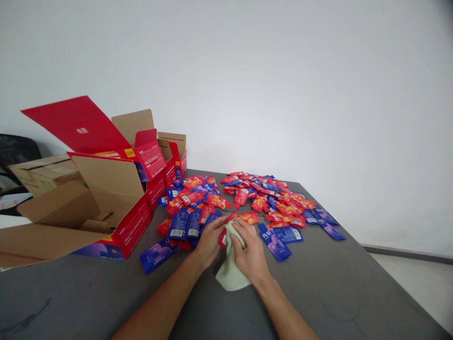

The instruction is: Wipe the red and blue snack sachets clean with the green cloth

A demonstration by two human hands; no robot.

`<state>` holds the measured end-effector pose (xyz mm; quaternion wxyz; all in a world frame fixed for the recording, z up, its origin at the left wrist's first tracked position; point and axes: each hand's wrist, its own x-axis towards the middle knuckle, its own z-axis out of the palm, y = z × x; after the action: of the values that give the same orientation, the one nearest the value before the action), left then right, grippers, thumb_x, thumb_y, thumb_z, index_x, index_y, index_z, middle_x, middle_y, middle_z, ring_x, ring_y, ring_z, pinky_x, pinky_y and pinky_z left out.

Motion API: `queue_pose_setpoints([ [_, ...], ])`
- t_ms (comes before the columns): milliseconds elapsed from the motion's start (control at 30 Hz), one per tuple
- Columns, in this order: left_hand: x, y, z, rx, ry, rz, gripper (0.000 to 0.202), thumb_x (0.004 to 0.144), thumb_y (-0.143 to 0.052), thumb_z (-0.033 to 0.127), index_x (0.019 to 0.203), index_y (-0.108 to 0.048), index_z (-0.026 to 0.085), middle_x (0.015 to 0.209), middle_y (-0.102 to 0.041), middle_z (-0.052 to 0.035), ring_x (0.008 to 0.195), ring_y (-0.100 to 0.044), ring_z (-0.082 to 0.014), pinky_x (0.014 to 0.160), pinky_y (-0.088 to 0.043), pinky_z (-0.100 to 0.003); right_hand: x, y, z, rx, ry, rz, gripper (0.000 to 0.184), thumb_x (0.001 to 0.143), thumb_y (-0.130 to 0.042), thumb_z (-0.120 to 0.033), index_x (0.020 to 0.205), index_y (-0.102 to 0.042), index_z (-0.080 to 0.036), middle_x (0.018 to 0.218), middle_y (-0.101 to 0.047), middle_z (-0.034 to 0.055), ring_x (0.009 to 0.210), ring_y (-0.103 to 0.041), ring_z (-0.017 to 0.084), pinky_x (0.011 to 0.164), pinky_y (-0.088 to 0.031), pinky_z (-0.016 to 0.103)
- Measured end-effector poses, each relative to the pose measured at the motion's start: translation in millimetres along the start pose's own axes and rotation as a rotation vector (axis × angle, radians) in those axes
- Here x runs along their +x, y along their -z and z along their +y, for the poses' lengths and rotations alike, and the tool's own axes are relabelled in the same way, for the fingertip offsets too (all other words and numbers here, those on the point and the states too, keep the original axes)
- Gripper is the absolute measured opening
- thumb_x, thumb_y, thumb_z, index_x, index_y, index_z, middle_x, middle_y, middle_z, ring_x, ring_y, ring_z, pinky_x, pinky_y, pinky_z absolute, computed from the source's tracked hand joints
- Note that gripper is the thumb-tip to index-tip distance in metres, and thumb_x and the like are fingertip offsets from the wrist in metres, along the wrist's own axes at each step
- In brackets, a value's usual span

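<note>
Near the middle of the table, my left hand (pixel 211 238) is closed on a red pouch (pixel 222 240), most of which is hidden by fingers and cloth. My right hand (pixel 249 250) grips a pale green cloth (pixel 231 271) and presses it against the pouch; the cloth's lower end hangs down to the tabletop. A blue pouch (pixel 276 244) lies just right of my right hand. Left of my left hand are more blue pouches (pixel 179 224) and a purple-blue one (pixel 157 255) lying flat.
Red and blue pouches form a left heap (pixel 193 197) and a right heap (pixel 283 203) on the dark grey table (pixel 336 283). An open red carton (pixel 136 224) stands at the left, with more open red boxes (pixel 152 158) behind. A brown cardboard box (pixel 49 174) and white wall (pixel 283 85) lie beyond.
</note>
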<state>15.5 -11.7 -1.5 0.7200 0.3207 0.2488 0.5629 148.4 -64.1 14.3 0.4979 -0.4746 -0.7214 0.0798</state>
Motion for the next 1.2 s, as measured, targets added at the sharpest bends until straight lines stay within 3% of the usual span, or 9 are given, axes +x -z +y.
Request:
queue_pose_setpoints([
  [133, -5.6, -11.5, 5.7, -0.150, 0.080, -0.006, 0.026, 0.084, -0.067, 0.031, 0.100, -0.072, 0.011, 0.095, -0.074, -0.0106, 0.084, -0.069, -0.0200, 0.077, -0.053, -0.029, -1.1, -0.7, 2.9, -0.063, 0.057, 0.029, 0.032, 0.093, -0.052, -0.018, 0.121, -0.065, -0.026, 0.136, -0.056, 0.0108, 0.124, -0.050, 0.027, 0.103, -0.045, 0.048],
  [333, -8.4, -14.5, 12.1, -0.174, 0.100, -0.064, 0.038, 0.090, -0.062, 0.032, 0.123, -0.066, 0.014, 0.105, -0.073, -0.0089, 0.088, -0.068, -0.0174, 0.085, -0.051, -0.028, -1.9, -1.4, -9.5, -0.058, 0.193, -0.176, 0.036, 0.093, -0.050, -0.012, 0.120, -0.066, -0.030, 0.131, -0.058, 0.0073, 0.118, -0.052, 0.024, 0.100, -0.047, 0.044],
  [400, -7.8, -11.1, 8.8, -0.155, 0.116, -0.082, 0.037, 0.089, -0.063, 0.031, 0.122, -0.067, 0.014, 0.107, -0.073, -0.0092, 0.088, -0.068, -0.0174, 0.086, -0.051, -0.029, -0.5, 0.3, -6.2, -0.078, 0.175, -0.133, 0.036, 0.093, -0.050, -0.012, 0.120, -0.067, -0.029, 0.131, -0.058, 0.0079, 0.118, -0.052, 0.024, 0.099, -0.047, 0.044],
  [567, -11.7, -8.5, 1.5, -0.082, 0.157, -0.194, 0.044, 0.087, -0.065, 0.028, 0.129, -0.063, 0.015, 0.120, -0.069, -0.0136, 0.100, -0.067, -0.0222, 0.095, -0.048, -0.034, 8.0, 14.9, 24.1, -0.247, 0.026, 0.150, 0.033, 0.093, -0.051, -0.018, 0.122, -0.066, -0.023, 0.130, -0.058, 0.0129, 0.116, -0.052, 0.028, 0.097, -0.046, 0.049],
  [633, -12.9, -9.2, 0.5, -0.058, 0.177, -0.203, 0.045, 0.088, -0.064, 0.030, 0.131, -0.062, 0.014, 0.122, -0.068, -0.0149, 0.098, -0.068, -0.0230, 0.093, -0.048, -0.036, 10.5, 19.5, 31.6, -0.269, 0.005, 0.180, 0.033, 0.094, -0.050, -0.019, 0.122, -0.066, -0.021, 0.129, -0.060, 0.0136, 0.114, -0.054, 0.028, 0.097, -0.046, 0.049],
  [800, -7.1, -4.2, 1.2, -0.138, 0.099, -0.131, 0.043, 0.088, -0.064, 0.026, 0.130, -0.061, 0.016, 0.124, -0.067, -0.0130, 0.107, -0.065, -0.0217, 0.096, -0.047, -0.032, 7.2, 12.2, 14.4, -0.196, 0.106, 0.030, 0.037, 0.094, -0.047, -0.015, 0.124, -0.065, -0.023, 0.131, -0.061, 0.0111, 0.111, -0.055, 0.026, 0.093, -0.047, 0.046],
  [967, -0.1, 3.2, 9.2, -0.182, 0.070, -0.076, 0.041, 0.088, -0.062, 0.029, 0.127, -0.062, 0.019, 0.103, -0.073, -0.0077, 0.079, -0.067, -0.0160, 0.075, -0.051, -0.027, 1.9, 4.0, -18.6, -0.079, 0.220, -0.253, 0.043, 0.092, -0.046, -0.007, 0.125, -0.065, -0.028, 0.131, -0.062, 0.0061, 0.105, -0.057, 0.023, 0.090, -0.049, 0.040],
  [1067, 0.9, 3.3, 11.2, -0.145, 0.050, -0.020, 0.043, 0.081, -0.062, 0.025, 0.123, -0.065, 0.016, 0.087, -0.073, -0.0058, 0.068, -0.065, -0.0156, 0.068, -0.050, -0.027, 1.5, 4.9, -23.9, -0.033, 0.235, -0.326, 0.042, 0.089, -0.048, -0.007, 0.120, -0.067, -0.029, 0.127, -0.065, 0.0043, 0.102, -0.058, 0.022, 0.088, -0.049, 0.038],
  [1200, 0.5, 0.0, 9.2, 0.115, -0.075, 0.086, 0.047, 0.070, -0.057, 0.015, 0.114, -0.070, 0.018, 0.099, -0.073, -0.0064, 0.091, -0.067, -0.0218, 0.085, -0.049, -0.031, 2.3, 6.8, -14.5, -0.041, 0.187, -0.295, 0.041, 0.088, -0.048, -0.005, 0.114, -0.069, -0.028, 0.124, -0.066, 0.0039, 0.104, -0.060, 0.022, 0.090, -0.048, 0.039],
])
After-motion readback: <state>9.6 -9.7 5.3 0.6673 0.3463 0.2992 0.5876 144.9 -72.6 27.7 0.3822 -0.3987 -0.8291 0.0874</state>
